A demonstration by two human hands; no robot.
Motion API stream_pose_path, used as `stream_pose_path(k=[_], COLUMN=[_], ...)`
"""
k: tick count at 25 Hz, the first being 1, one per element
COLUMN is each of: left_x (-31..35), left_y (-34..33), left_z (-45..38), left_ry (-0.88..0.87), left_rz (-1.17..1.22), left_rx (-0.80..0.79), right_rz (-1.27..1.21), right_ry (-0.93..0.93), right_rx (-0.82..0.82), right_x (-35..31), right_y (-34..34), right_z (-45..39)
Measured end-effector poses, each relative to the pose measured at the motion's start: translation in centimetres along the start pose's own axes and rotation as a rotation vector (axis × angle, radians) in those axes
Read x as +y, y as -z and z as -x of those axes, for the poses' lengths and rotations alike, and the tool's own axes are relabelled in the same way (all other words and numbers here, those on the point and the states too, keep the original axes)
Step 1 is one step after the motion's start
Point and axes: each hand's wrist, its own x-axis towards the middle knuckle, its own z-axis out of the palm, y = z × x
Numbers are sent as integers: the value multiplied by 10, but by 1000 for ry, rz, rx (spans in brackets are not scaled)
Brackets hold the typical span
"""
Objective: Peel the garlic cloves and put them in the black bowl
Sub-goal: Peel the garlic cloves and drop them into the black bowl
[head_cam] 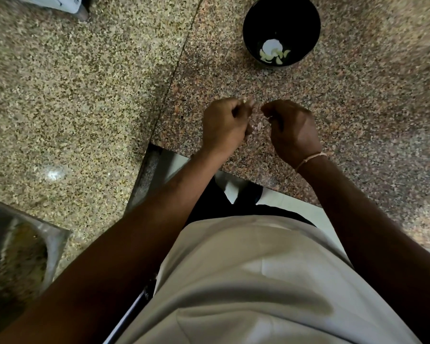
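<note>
The black bowl (305, 38) stands at the far side of the granite counter (358, 108), with several peeled garlic cloves (274, 55) lying in its bottom. Nearer me, both hands hover close together over the counter. My left hand (224, 125) has its fingers curled, and a pale garlic clove (246, 102) shows at its fingertips. My right hand (292, 127) is curled too and pinches a thin strip of garlic skin (258, 125) that hangs between the hands. Most of the clove is hidden by my fingers.
The counter's front edge (233, 170) runs just below my wrists. A seam (174, 73) divides it from a lighter speckled slab (72, 95) at left. A clear plastic packet (15, 249) lies at the lower left. Something white (60, 2) sits at the top left corner.
</note>
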Motion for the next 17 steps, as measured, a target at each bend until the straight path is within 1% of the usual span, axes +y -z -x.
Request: stream_pose_path(k=[1, 3, 5, 7, 8, 9, 11, 13, 15, 17], left_x=[-1, -4, -8, -15, -18, -18, -16, -13, -15, -20], left_y=[0, 1, 3, 3, 2, 0, -6, -10, -8, -3], left_z=[0, 0, 1, 1, 1, 1, 4, 8, 10, 11], left_ry=[-34, -41, 48, 208, 263, 279, 248, 211, 209, 224], left_rz=[-90, -197, -219, -187, -174, -170, -150, -94, -33, 8], left_rx=[10, 14, -15, -72, -98, -114, -142, -168, -145, -116], right_rz=[21, 94, 194, 241, 233, 224, 236, 294, 333, 337], right_ry=[-23, -88, -150, -168, -156, -132, -84, -76, -109, -128], right_rx=[-9, -35, -76, -102, -118, -138, -183, -168, -133, -144], right_x=[2, 9, 14, 10, 5, 0, -4, -1, 3, 0], right_y=[0, 1, -3, -13, -20, -26, -30, -24, -19, -23], right_z=[1, 4, 7, 9, 10, 10, 10, 7, 5, 6])
